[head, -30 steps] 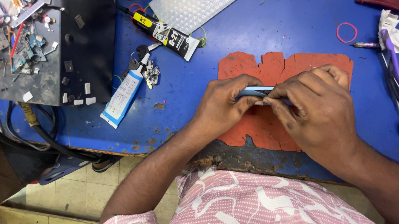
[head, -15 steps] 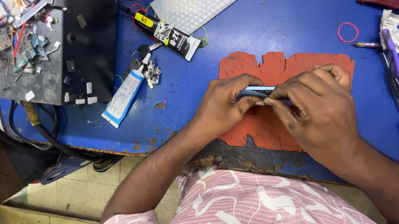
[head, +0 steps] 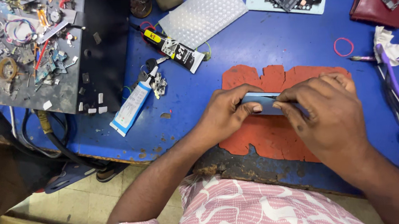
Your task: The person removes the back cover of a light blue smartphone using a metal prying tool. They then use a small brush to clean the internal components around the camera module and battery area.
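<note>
Clutter fills the far left: a grey tray (head: 67, 98) heaped with wire coils, screws and small metal scraps. Beside it on the blue table (head: 259, 45) lies a white and blue tube (head: 131, 106), flat and creased, with a bunch of keys (head: 154, 75) at its tip. Further back rest a black glue tube (head: 174, 49) with a yellow band and a sheet of bubble wrap (head: 203, 14), dimpled and translucent. Centre stage, the left hand (head: 227, 113) pinches one end of a slim phone (head: 262, 103), thumb against its edge. The phone is pale blue-grey, smooth, thin and rectangular, held on edge just above a ragged red rubber mat (head: 273, 135) with notched borders. The right hand (head: 327, 114) clamps the other end, fingers curled over the top. Off right lie a red rubber band (head: 343, 46) and purple tweezers (head: 396, 86).
</note>
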